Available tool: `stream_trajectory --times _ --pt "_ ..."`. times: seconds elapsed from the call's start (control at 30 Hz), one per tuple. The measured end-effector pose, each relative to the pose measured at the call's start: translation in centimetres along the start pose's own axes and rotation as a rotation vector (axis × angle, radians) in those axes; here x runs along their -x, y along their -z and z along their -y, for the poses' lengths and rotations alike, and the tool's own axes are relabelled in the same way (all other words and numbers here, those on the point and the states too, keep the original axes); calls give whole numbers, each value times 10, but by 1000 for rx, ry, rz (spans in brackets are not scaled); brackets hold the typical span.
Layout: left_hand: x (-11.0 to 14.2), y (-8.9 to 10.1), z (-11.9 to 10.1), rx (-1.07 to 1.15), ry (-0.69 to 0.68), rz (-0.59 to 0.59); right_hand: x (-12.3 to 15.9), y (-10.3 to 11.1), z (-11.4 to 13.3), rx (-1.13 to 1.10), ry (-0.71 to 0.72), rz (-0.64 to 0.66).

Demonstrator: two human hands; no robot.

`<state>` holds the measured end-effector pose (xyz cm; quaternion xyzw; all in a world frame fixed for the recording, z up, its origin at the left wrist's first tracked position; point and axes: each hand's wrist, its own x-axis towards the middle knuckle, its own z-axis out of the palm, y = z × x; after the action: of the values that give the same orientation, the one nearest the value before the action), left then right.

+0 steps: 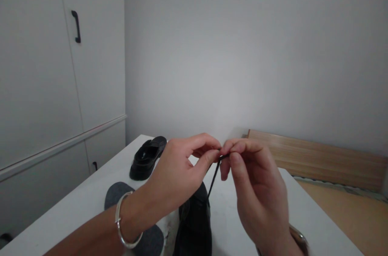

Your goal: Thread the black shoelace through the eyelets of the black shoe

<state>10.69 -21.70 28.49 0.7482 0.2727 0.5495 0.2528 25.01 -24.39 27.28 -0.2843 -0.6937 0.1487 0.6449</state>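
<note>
Above a white worktop point(303, 215), the left hand point(184, 167) and right hand point(262, 191) meet, nearly closed, fingertips pinching a black lace point(213, 181); from where I stand it rises from a black shoe point(195, 225) below, nearer the left hand, long axis toward the far edge, white surface showing toward the right edge, another black shoe point(145, 161) by the far left corner
</note>
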Motion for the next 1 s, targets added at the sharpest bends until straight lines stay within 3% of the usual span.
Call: stream_trajectory --times 0.17,0.27,0.5,0.67,0.77,0.87,1.0 --pt "5 -6 9 381 119 62 4 -3 -12 168 54 -16" --pt "6 -4 12 567 210 107 4 -2 -16 130 3 -25" --pt "7 -1 14 435 183 50 4 1 -23 -172 -195 53" --pt "9 4 19 364 163 51 8 13 -34 -224 -312 135" --pt "11 13 32 379 221 13 16 24 -44 -209 -339 50" --pt "17 27 55 528 309 -25 29 37 -56 -343 -433 -91" --pt "38 48 91 684 457 -184 53 62 -75 -444 -577 -241"
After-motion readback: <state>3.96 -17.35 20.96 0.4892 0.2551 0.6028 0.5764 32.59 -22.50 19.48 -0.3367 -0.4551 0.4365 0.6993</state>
